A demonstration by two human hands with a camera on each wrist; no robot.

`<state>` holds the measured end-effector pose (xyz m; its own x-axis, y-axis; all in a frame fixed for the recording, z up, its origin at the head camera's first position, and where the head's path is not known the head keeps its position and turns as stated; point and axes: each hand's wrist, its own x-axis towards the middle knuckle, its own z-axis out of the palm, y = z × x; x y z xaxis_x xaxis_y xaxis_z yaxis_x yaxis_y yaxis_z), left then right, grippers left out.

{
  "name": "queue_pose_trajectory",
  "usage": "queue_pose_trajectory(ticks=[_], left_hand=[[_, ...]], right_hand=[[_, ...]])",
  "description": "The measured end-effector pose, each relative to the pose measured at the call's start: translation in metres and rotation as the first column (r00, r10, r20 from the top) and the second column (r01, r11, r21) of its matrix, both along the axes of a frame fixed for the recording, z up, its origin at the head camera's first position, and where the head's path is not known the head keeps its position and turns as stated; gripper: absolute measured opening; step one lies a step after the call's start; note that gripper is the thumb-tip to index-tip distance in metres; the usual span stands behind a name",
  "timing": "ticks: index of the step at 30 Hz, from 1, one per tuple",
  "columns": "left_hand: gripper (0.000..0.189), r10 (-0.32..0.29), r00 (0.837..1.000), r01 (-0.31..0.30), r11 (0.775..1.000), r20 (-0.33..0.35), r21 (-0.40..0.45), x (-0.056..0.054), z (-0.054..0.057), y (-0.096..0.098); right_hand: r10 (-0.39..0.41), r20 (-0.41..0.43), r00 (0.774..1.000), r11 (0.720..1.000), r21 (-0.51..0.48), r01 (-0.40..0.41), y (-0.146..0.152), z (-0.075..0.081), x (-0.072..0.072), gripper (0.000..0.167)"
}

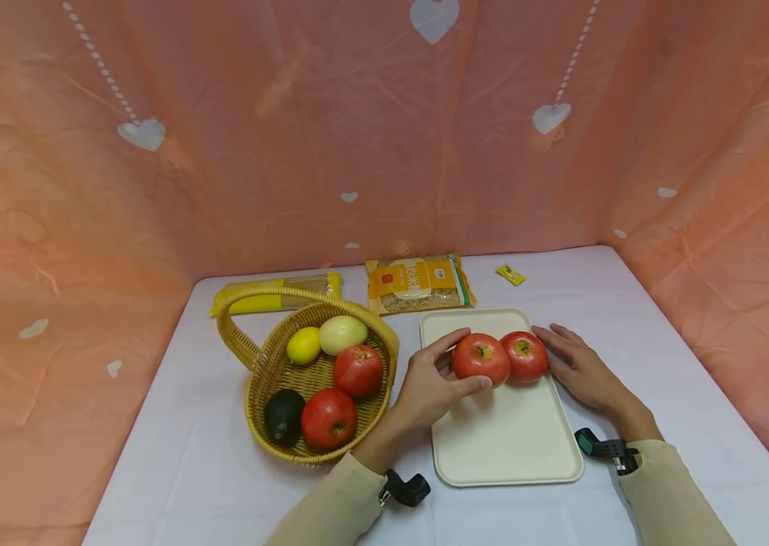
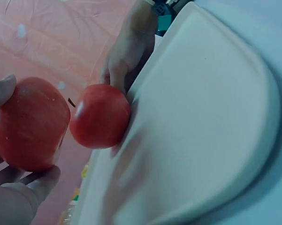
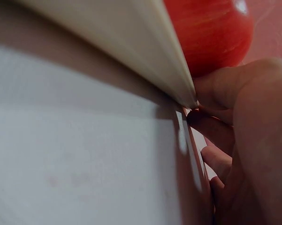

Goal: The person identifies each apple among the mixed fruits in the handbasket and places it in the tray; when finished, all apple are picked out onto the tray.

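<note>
My left hand holds a red apple between thumb and fingers, over the cream tray. In the left wrist view that apple is raised off the tray, with the fingers around its far side. A second red apple sits on the tray near its right edge, close beside the held one. My right hand is at the tray's right edge; in the right wrist view its thumb and fingers pinch the rim, the thumb close by the second apple.
Left of the tray stands a wicker basket with a tall handle. It holds two red apples, a dark avocado, a lemon and a pale yellow-green fruit. Behind lie noodle packets and a small yellow wrapper.
</note>
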<state>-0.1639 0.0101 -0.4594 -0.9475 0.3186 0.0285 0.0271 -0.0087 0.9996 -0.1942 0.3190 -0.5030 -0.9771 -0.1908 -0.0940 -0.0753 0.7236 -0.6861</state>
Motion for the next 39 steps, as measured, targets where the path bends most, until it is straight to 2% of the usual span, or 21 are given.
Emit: queue_pose_trajectory(ticks=[9,16,22,27,30,33,36,38,39], left_hand=[[0.079,0.104,0.992,-0.106,0.994,0.066,0.017,-0.01,-0.017,0.013],[0.083,0.163,0.984,-0.16,0.986,0.067,-0.053,-0.014,-0.028,0.017],[0.082,0.176,0.984,-0.174,0.97,-0.007,-0.168,-0.014,-0.033,0.018],[0.08,0.134,0.987,-0.154,0.944,-0.085,-0.293,-0.014,-0.031,0.015],[0.082,0.103,0.983,-0.151,0.926,-0.152,-0.347,-0.012,-0.028,0.015],[0.084,0.058,0.963,-0.158,0.912,-0.262,-0.379,-0.006,-0.021,0.016],[0.083,0.007,0.925,-0.168,0.905,-0.38,-0.391,0.003,-0.011,0.014],[0.08,-0.039,0.895,-0.153,0.91,-0.445,-0.386,0.009,-0.003,0.011],[0.078,-0.064,0.885,-0.132,0.916,-0.462,-0.379,0.013,0.002,0.007]], right_hand=[[-0.001,0.007,1.0,1.0,-0.005,0.001,0.0,0.001,0.0,0.063],[0.004,-0.001,1.0,1.0,-0.006,-0.004,0.001,0.0,0.0,0.062],[0.003,0.001,1.0,1.0,-0.008,-0.003,0.001,-0.001,-0.001,0.063],[0.006,-0.007,1.0,1.0,-0.009,-0.006,0.001,-0.001,-0.001,0.063],[0.01,-0.012,1.0,1.0,-0.009,-0.01,0.002,0.0,-0.001,0.062],[0.01,-0.016,1.0,1.0,-0.01,-0.01,0.002,0.0,0.0,0.062],[0.011,-0.016,1.0,1.0,-0.013,-0.011,0.002,-0.001,0.0,0.061],[0.013,-0.021,1.0,1.0,-0.012,-0.013,0.002,-0.001,0.0,0.061],[0.014,-0.024,1.0,1.0,-0.012,-0.014,0.002,-0.002,0.0,0.061]])
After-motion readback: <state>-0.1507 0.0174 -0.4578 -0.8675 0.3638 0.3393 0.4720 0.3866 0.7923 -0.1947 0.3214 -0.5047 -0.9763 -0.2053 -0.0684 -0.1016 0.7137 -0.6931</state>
